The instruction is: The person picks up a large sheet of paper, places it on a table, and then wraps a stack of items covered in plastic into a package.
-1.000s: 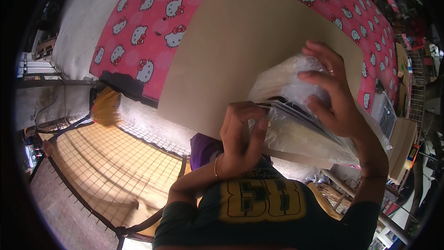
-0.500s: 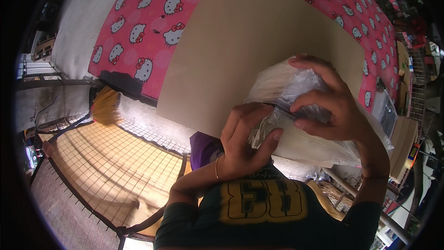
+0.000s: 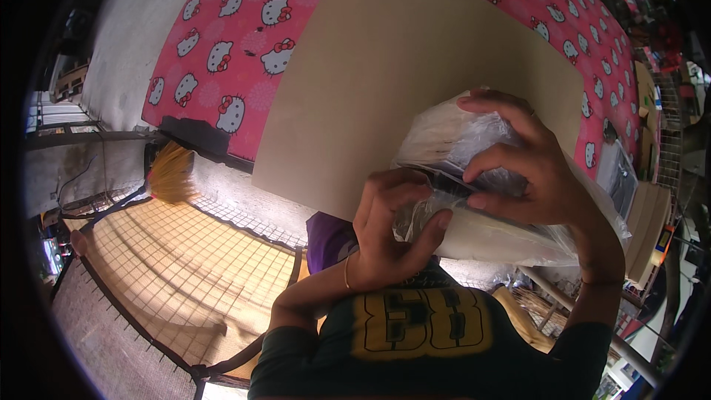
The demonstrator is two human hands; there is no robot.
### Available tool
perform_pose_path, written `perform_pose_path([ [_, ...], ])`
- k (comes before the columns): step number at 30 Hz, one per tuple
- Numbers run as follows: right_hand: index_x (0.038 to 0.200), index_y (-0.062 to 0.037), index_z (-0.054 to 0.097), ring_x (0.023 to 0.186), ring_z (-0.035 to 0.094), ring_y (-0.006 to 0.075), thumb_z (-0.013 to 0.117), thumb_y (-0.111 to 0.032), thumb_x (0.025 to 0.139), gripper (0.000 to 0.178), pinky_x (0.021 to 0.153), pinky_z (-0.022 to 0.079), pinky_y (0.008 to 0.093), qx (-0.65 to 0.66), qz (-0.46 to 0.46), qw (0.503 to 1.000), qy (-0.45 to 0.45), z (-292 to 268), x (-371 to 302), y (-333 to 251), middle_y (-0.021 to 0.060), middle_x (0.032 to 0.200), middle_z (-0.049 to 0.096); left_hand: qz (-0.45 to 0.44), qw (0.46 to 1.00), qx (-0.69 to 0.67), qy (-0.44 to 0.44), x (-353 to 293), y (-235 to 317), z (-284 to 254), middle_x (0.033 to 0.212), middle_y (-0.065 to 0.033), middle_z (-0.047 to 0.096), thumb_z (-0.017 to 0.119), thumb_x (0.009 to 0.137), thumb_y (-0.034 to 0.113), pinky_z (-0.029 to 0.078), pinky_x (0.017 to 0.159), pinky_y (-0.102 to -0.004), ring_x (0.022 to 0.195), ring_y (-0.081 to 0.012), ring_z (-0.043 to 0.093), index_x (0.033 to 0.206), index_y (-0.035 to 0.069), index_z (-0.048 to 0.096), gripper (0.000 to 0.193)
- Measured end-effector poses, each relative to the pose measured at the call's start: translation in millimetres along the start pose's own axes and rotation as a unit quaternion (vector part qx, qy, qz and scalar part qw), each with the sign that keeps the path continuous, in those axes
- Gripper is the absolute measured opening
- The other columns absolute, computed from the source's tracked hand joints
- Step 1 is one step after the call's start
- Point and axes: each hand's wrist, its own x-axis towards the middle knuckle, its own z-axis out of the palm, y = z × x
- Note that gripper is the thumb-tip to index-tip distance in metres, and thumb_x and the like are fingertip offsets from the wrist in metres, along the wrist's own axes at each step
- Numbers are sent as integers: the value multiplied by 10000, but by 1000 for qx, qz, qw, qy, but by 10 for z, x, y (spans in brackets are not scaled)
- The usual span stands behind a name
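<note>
A clear plastic bag with whitish contents lies over the right part of a brown sheet, close to my body. What the contents are, I cannot make out. Between my hands a dark gap shows at the bag's mouth. My right hand arches over the bag, its fingers and thumb gripping the plastic on the gap's right side. On the left side, my left hand has curled fingers at the bag's edge and its thumb held lower, with clear plastic between them.
The brown sheet lies on a pink table cover with cartoon cats. At left are a straw broom and a wire-grid panel. Purple cloth hangs by the near edge. A clear container stands at right.
The dark gap at the bag's mouth has widened. My left fingers have drawn slightly left, away from the right hand, which has barely moved.
</note>
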Motion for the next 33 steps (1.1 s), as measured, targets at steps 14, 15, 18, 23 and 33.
perform_pose_path([
  [14, 877, -136, 695, 1325, 463, 338, 807, -205, 742, 188, 1038, 409, 464, -19, -7, 1000, 9, 2, 10, -25, 125, 1380, 522, 3, 999, 28, 17, 49, 68, -41, 1070, -181, 620, 749, 765, -16, 522, 821, -360, 952, -297, 643, 1093, -21, 609, 357],
  [15, 880, -140, 695, 1324, 463, 333, 799, -214, 752, 180, 1040, 404, 462, -17, -9, 1000, 6, -2, -20, -33, 123, 1379, 521, -5, 999, 44, 8, 25, 105, -41, 1081, -185, 621, 729, 784, -9, 506, 846, -364, 967, -287, 634, 1103, -21, 600, 345],
  [18, 887, -152, 697, 1324, 458, 319, 777, -249, 782, 164, 1045, 389, 454, -35, -19, 999, 3, -31, -47, -2, 114, 1378, 514, -9, 998, 66, 6, 25, 104, -24, 1062, -177, 628, 744, 778, 0, 519, 836, -371, 969, -297, 641, 1086, -4, 605, 338],
  [23, 903, -167, 701, 1337, 431, 297, 743, -320, 815, 181, 1047, 366, 435, -55, -36, 998, -3, -30, -61, 40, 98, 1400, 484, 5, 999, 24, 22, -22, 17, 7, 1021, -171, 639, 756, 778, 5, 528, 804, -363, 928, -292, 652, 1042, 23, 581, 317],
  [33, 939, -158, 698, 1354, 406, 296, 738, -360, 823, 237, 1043, 364, 454, -51, -36, 998, -6, -77, -45, 55, 102, 1408, 471, -26, 999, -25, -1, -27, -76, 52, 991, -146, 633, 753, 808, 27, 512, 816, -347, 900, -243, 640, 1197, -17, 514, 459],
])
